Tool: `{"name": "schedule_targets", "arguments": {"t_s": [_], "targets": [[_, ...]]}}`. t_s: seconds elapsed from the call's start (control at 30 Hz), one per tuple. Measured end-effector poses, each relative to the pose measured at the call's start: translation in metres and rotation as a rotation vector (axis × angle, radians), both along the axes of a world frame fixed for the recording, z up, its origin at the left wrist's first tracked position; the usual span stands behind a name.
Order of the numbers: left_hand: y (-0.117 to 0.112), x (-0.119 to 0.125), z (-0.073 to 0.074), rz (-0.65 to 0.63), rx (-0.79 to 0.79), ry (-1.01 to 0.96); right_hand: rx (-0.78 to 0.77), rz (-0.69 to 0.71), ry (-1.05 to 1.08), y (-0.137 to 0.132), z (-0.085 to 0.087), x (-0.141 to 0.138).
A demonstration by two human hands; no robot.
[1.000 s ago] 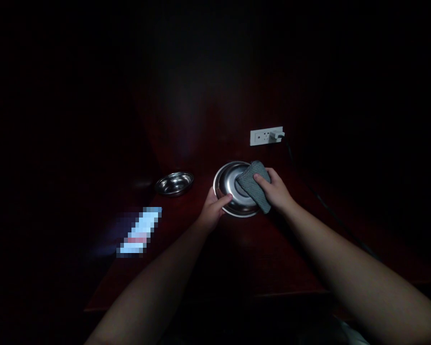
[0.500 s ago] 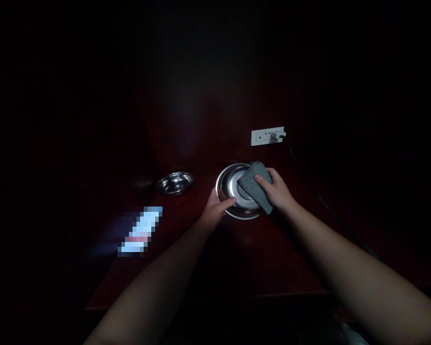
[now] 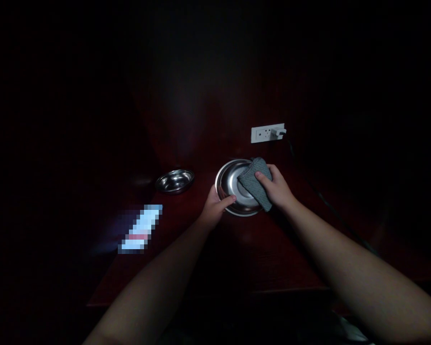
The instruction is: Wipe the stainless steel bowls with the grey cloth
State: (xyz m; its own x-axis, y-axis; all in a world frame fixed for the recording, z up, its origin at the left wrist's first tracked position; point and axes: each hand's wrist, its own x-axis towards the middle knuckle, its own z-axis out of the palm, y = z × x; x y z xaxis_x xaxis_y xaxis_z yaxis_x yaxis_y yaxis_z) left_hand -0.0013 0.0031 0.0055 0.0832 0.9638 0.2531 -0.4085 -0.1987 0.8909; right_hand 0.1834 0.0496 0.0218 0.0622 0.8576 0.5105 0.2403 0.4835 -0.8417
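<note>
A shiny metal bowl (image 3: pixel 233 184) is held up over the dark red table, its inside facing me. My left hand (image 3: pixel 214 206) grips its left rim, thumb over the inner wall and the other fingers hidden beneath. My right hand (image 3: pixel 277 187) is closed on a folded grey-green cloth (image 3: pixel 256 179), which lies against the right side of the bowl and covers part of its inside and rim. The thumb presses on the cloth; the fingers behind are mostly out of sight.
A second metal bowl (image 3: pixel 175 182) stands on the table (image 3: pixel 237 258) at the left. A lit, pixelated screen (image 3: pixel 141 230) lies nearer on the left. A white wall socket (image 3: pixel 262 134) holds a plug (image 3: pixel 279 132); a dark cable (image 3: pixel 330 208) runs down the right side.
The whole view has shifted slightly, so everything sits a little higher. Both hands keep their hold on the bowl and the cloth, with hardly any movement between them.
</note>
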Motion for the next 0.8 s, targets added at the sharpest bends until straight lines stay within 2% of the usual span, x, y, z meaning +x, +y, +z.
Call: {"name": "schedule_targets", "arguments": {"t_s": [0.53,0.8], "targets": [[0.0005,-0.0004,0.0034,0.056,-0.010,0.004,0.016,-0.018,-0.048,-0.0003,-0.0010,0.0005],[0.0044,-0.0027,0.0001,0.080,-0.095,-0.037,0.040,0.017,-0.046,-0.0016,-0.0007,-0.0005]]}}
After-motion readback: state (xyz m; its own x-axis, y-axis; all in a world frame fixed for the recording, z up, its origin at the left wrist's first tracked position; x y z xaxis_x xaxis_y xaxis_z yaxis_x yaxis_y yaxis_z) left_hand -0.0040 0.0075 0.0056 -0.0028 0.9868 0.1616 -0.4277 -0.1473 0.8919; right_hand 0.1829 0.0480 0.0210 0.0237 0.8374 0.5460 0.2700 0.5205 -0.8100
